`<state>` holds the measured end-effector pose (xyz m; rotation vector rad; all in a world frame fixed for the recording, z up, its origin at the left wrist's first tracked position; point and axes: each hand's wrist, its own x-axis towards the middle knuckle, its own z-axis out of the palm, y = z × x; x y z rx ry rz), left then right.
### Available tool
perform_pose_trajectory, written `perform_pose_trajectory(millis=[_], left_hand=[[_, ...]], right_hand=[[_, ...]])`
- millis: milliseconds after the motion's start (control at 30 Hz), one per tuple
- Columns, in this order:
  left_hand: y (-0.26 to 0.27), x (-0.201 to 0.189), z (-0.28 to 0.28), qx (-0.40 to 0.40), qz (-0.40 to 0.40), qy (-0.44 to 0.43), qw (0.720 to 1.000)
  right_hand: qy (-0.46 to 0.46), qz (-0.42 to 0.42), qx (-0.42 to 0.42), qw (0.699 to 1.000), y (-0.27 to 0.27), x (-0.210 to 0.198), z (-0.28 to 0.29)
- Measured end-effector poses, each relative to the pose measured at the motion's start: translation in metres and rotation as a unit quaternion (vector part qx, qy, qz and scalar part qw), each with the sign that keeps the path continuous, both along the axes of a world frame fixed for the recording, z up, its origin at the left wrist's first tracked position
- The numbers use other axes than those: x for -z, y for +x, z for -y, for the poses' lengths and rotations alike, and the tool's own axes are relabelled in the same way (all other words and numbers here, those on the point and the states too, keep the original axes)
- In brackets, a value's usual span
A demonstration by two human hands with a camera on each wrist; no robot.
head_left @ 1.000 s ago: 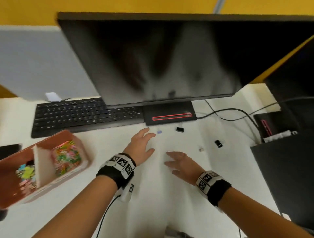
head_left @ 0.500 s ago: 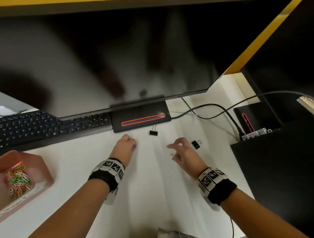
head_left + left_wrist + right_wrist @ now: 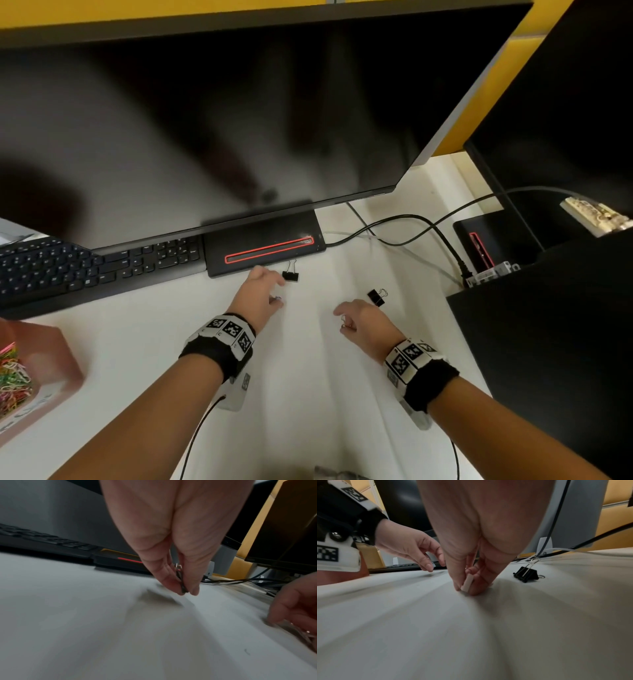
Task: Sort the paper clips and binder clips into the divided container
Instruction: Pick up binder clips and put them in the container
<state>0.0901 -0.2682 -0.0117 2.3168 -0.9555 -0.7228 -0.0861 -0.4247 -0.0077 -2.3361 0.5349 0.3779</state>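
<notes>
My left hand (image 3: 276,295) pinches a small dark binder clip (image 3: 182,584) between thumb and fingers, just above the white table. A black binder clip (image 3: 290,275) lies right beyond its fingertips, in front of the monitor base. My right hand (image 3: 343,320) pinches a small white binder clip (image 3: 467,582), its fingertips touching the table. Another black binder clip (image 3: 376,296) lies just beyond it, apart from the fingers, and shows again in the right wrist view as the black binder clip (image 3: 525,574). The pink divided container (image 3: 58,363) sits at the far left, with coloured paper clips (image 3: 13,380) inside.
A black monitor (image 3: 239,120) overhangs the table, with its base (image 3: 263,250) just beyond the hands. A keyboard (image 3: 85,267) lies at the left. Cables (image 3: 411,222) run to black equipment (image 3: 548,342) on the right.
Both hands went from lying open on the table to pinching small clips. The left hand has come closer to the black clip by the monitor base. The head view swung right.
</notes>
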Motion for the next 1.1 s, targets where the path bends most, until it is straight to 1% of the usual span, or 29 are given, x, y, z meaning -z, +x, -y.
perform_pose_trajectory(millis=[67, 100, 200, 300, 367, 433, 567, 700, 867, 1000, 1100], left_hand=[[-0.001, -0.001, 0.013, 0.007, -0.018, -0.016, 1.0], [-0.001, -0.001, 0.019, 0.016, -0.02, -0.011, 1.0], [-0.002, 0.004, 0.031, 0.031, -0.015, 0.037, 0.999], [-0.007, 0.008, 0.04, 0.025, -0.026, 0.068, 0.997], [-0.01, 0.01, 0.043, 0.011, -0.028, 0.078, 0.997], [-0.01, 0.012, 0.043, 0.002, -0.019, 0.089, 0.996], [-0.01, 0.012, 0.034, -0.005, 0.0, 0.089, 0.996], [-0.016, 0.008, 0.014, -0.01, 0.003, 0.105, 0.994], [-0.024, 0.004, -0.032, -0.056, -0.028, 0.074, 0.995], [-0.028, -0.016, -0.081, -0.116, -0.046, 0.034, 0.992], [-0.03, -0.036, -0.126, -0.168, -0.079, -0.005, 0.983]], right_hand=[[0.002, -0.001, 0.011, 1.0, -0.004, -0.006, 0.006], [0.007, 0.017, 0.031, 0.999, -0.007, -0.011, 0.01], [0.01, 0.071, 0.112, 0.991, -0.022, -0.022, 0.032], [0.002, 0.038, 0.167, 0.985, -0.037, -0.024, 0.058], [-0.014, 0.002, 0.154, 0.988, -0.039, -0.023, 0.067], [-0.009, -0.021, 0.129, 0.991, -0.032, -0.022, 0.067], [-0.021, -0.043, 0.09, 0.995, -0.008, -0.02, 0.063], [-0.049, -0.038, 0.08, 0.995, 0.005, -0.014, 0.052], [-0.041, -0.008, 0.096, 0.995, 0.005, -0.005, 0.035], [-0.06, -0.036, 0.022, 0.997, 0.023, -0.01, 0.011], [-0.038, -0.029, -0.037, 0.998, 0.039, -0.023, -0.03]])
